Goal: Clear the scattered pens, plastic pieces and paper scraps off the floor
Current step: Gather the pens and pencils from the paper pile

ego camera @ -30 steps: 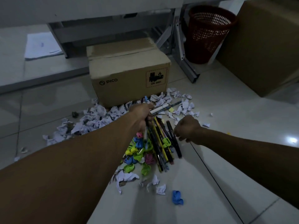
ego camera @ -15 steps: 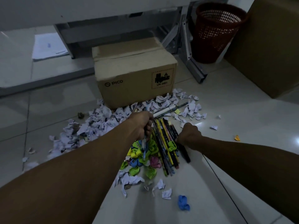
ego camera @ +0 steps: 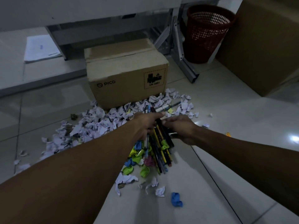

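We are early in the job. Our left hand (ego camera: 148, 125) grips a bundle of pens (ego camera: 160, 143) above the floor (ego camera: 226, 175), and our right hand (ego camera: 181, 129) curls round it from the other side. Beneath lie the plastic pieces (ego camera: 137, 156); paper scraps (ego camera: 97, 123) spread before the box (ego camera: 127, 75). Nothing visibly sits in the red basket (ego camera: 208, 33) yet, so nearly everything remains.

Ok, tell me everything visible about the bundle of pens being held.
The bundle of pens is a thick sheaf of mostly dark barrels, some yellow-patterned, one with a green clip. It hangs slanted above the coloured plastic pieces, tips fanning out toward the camera. The left hand grips its upper part; the right hand touches it from the side, holding another dark pen. Pen tops poke out beyond the left hand's fingers.
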The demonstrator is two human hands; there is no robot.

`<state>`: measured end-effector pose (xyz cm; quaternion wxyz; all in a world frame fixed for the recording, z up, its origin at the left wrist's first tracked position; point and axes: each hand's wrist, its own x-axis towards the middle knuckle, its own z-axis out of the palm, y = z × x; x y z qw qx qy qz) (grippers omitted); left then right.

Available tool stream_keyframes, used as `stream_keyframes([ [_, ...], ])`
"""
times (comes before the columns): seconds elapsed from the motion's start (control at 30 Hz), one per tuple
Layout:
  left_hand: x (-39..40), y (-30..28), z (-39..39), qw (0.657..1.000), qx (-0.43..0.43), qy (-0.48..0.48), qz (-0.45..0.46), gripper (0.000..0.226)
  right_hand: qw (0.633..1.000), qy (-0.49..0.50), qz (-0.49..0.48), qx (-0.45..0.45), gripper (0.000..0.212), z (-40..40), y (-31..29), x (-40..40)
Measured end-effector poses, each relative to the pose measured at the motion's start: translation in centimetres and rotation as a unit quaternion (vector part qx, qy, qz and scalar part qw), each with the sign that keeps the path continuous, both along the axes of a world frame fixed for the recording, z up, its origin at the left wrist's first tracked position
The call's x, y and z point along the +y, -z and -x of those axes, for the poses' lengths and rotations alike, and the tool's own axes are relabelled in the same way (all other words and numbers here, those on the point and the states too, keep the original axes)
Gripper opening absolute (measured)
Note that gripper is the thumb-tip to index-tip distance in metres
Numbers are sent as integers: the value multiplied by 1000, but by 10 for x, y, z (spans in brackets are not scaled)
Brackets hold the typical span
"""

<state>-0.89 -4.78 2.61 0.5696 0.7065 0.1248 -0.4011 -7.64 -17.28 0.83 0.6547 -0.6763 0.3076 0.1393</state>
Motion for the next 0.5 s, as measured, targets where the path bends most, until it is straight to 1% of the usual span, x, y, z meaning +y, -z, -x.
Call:
stream_keyframes([
  [0.07,-2,-3,2,1000,-11,3,1,22,999,-4,-42,-10,9,-2,-4,8],
  [0.13,-1,-6,0,1000,-19,-3,-5,20,998,9,-62,-20,9,-4,-5,12],
  [0.2,3,-6,-6,1000,-21,-16,-11,22,997,26,-65,-14,9,-5,-7,9],
  [0.23,6,-6,-9,999,-20,-19,-21,25,998,32,-48,-2,9,-5,-7,5],
  [0.27,9,-5,-12,999,-20,-15,-36,28,999,30,-5,14,9,-5,-4,1],
  [0.3,13,-4,-15,998,-17,-10,-51,29,997,14,65,31,7,-6,2,-4],
  [0.33,17,-3,-17,998,-16,-7,-64,31,988,-11,150,46,6,-8,11,-9],
  [0.4,24,-1,-19,997,-8,-8,-71,42,951,-77,292,69,14,-10,26,-14],
  [0.43,27,-1,-20,998,2,-12,-64,48,936,-103,327,80,21,-11,33,-15],
  [0.5,32,-4,-19,998,19,-24,-47,50,920,-135,357,86,32,-15,46,-15],
])
